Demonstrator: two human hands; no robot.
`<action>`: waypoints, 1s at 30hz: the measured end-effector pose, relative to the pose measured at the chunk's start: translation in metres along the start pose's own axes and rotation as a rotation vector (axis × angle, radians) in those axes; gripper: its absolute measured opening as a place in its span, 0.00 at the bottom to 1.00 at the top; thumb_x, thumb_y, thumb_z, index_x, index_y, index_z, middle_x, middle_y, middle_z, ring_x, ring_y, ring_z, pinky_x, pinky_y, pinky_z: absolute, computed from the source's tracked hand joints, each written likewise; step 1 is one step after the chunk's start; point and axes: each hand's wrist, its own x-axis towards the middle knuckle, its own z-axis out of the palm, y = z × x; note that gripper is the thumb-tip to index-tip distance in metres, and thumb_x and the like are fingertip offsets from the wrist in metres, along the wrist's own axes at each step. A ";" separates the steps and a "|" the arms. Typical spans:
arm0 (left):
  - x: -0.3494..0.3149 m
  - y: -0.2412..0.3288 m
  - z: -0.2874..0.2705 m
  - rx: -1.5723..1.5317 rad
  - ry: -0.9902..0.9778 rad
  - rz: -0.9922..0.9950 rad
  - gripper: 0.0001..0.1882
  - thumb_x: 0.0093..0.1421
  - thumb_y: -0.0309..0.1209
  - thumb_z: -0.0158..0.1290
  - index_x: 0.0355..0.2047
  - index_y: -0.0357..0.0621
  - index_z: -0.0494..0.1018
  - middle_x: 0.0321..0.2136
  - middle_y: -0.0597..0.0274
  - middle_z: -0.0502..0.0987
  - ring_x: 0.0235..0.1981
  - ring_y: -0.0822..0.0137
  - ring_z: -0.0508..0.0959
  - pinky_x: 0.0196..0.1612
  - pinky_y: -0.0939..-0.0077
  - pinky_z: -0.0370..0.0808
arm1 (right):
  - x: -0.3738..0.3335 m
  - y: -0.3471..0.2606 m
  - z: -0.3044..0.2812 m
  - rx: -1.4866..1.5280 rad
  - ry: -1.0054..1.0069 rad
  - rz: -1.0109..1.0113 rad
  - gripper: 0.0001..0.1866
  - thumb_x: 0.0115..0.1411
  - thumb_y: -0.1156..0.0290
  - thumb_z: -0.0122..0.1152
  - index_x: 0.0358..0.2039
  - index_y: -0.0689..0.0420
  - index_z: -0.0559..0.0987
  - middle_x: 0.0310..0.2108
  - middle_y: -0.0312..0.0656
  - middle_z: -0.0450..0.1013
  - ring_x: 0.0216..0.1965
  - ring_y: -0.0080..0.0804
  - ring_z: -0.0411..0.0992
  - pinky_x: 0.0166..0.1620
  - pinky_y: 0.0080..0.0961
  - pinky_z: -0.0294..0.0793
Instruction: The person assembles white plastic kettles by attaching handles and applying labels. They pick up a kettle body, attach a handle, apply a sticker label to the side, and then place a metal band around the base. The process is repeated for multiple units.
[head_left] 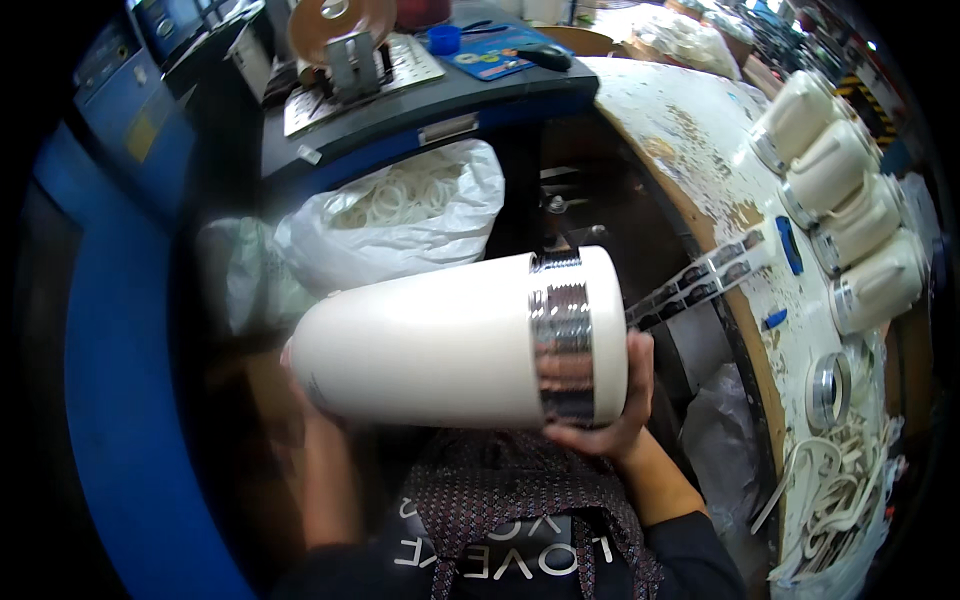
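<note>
A large cream-white vacuum jug point(430, 345) lies sideways in front of my body, held between both hands. A shiny chrome band point(565, 340) rings it near its right end, and no handle shows on the side I see. My right hand point(622, 415) grips the right end, thumb under the band and fingers round the end's edge. My left hand point(308, 402) supports the rounded left end; it is blurred and mostly hidden behind the jug.
Behind the jug, a white sack point(400, 215) holds many translucent rings. On the right, a worn white table point(690, 130) bears several white jugs point(835, 205), a chrome ring point(828, 392) and loose white handles point(835, 480). A dark bench point(540, 95) stands ahead, a blue cabinet point(120, 380) left.
</note>
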 end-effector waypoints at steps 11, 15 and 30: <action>0.033 0.048 0.061 -0.510 -0.115 0.459 0.26 0.68 0.46 0.38 0.55 0.38 0.67 0.55 0.50 0.71 0.55 0.56 0.71 0.58 0.57 0.69 | -0.004 0.031 -0.013 0.753 0.117 0.737 0.46 0.54 0.47 0.67 0.66 0.59 0.61 0.54 0.43 0.68 0.53 0.29 0.67 0.58 0.27 0.63; 0.015 -0.034 -0.005 0.786 0.318 0.756 0.20 0.66 0.36 0.45 0.53 0.36 0.69 0.50 0.53 0.74 0.49 0.61 0.75 0.54 0.68 0.72 | 0.005 0.039 -0.045 0.579 0.210 0.596 0.48 0.60 0.30 0.40 0.67 0.57 0.58 0.58 0.47 0.65 0.59 0.36 0.63 0.63 0.35 0.57; 0.015 -0.077 -0.001 -0.252 0.620 -0.238 0.28 0.67 0.51 0.39 0.54 0.42 0.70 0.49 0.58 0.75 0.48 0.61 0.74 0.52 0.68 0.72 | -0.025 0.041 -0.035 0.257 0.122 0.256 0.42 0.59 0.31 0.45 0.52 0.61 0.70 0.45 0.46 0.70 0.44 0.38 0.70 0.50 0.35 0.67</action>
